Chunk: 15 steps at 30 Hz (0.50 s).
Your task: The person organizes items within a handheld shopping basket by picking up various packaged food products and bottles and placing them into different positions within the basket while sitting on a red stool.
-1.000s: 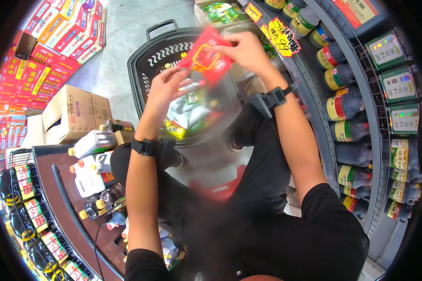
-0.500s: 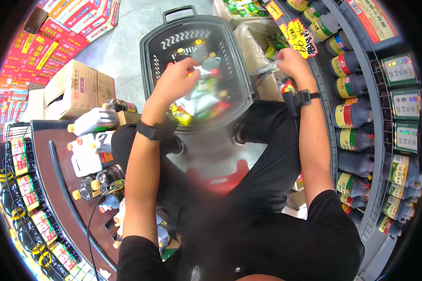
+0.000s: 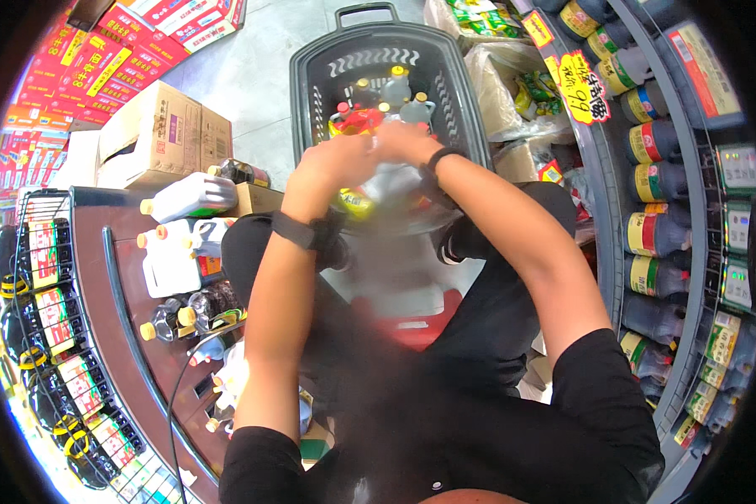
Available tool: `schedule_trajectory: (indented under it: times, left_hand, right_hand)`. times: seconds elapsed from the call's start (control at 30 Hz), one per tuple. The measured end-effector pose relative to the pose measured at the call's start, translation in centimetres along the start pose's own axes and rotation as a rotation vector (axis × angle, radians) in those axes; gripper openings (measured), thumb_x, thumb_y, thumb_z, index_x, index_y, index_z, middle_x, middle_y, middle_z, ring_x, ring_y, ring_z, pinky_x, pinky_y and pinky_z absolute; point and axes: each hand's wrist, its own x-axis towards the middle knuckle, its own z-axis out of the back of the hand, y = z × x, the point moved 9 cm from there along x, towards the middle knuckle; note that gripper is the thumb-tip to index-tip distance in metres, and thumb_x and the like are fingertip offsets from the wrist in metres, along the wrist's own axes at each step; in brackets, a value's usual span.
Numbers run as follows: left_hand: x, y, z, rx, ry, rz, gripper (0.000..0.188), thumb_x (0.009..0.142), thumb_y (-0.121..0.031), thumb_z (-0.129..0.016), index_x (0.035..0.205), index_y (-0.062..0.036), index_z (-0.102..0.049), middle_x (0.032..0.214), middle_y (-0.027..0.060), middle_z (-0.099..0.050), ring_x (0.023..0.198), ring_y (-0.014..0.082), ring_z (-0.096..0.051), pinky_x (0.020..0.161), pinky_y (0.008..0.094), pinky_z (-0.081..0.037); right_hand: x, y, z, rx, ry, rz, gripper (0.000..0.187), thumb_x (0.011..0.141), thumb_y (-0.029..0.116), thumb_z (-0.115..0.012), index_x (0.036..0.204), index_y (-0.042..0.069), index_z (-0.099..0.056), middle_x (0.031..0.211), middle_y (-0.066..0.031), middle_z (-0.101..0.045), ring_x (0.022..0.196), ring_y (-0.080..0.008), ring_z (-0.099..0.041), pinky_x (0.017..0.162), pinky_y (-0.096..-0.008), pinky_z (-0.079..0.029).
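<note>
Over the near half of a dark plastic shopping basket (image 3: pixel 305 71), my two hands meet. My left hand (image 3: pixel 340 162) is curled closed, and what its fingers hold, if anything, is hidden. My right hand (image 3: pixel 405 141) comes in from the right and touches or overlaps the left one; its fingers are blurred and partly covered. Just beyond the hands lies a red and yellow packet (image 3: pixel 357 123). Grey-looking bottles (image 3: pixel 397 86) with yellow caps stand farther back in the basket. Below my hands, a yellow packet (image 3: pixel 354 203) shows in the basket's near end.
On the right, open boxes of packets (image 3: pixel 539 92) adjoin a shelf of dark sauce bottles (image 3: pixel 653 228). To the left, white jugs (image 3: pixel 172 265) and dark bottles lie on a brown surface (image 3: pixel 134 294), near a cardboard box (image 3: pixel 172 134). A red stool (image 3: pixel 407 328) is between my legs.
My right hand has moved left from the packet boxes to over the basket, meeting my left hand. The view has shifted, so the basket appears farther right.
</note>
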Motion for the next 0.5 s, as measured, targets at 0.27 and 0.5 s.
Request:
schedule_trajectory:
  times: [0.27,0.5]
  left_hand:
    - [-0.8,1.1,1.4,0.085,-0.016,0.072,0.045,0.092,-0.035,-0.054,0.127,-0.0102,-0.065,0.112,0.0233,-0.071,0.108,0.0417,-0.067,0.094,0.0516,-0.053]
    - [-0.6,1.4,2.7,-0.053,-0.264,-0.069,0.072,0.087,-0.032,-0.07,0.148,-0.0025,-0.045,0.121,0.0264,-0.067,0.115,0.0423,-0.064,0.099,0.0497,-0.051]
  right_hand:
    - [5.5,-2.6,-5.8,0.128,-0.145,0.117,0.034,0.082,0.02,-0.057,0.102,-0.001,-0.075,0.104,-0.0258,-0.073,0.099,-0.0421,-0.071,0.088,-0.0517,-0.055]
    - [-1.1,-0.7,7.8,0.352,-0.179,0.269,0.032,0.088,0.025,-0.067,0.106,-0.001,-0.074,0.103,-0.0167,-0.073,0.095,-0.0276,-0.069,0.078,-0.0391,-0.056]
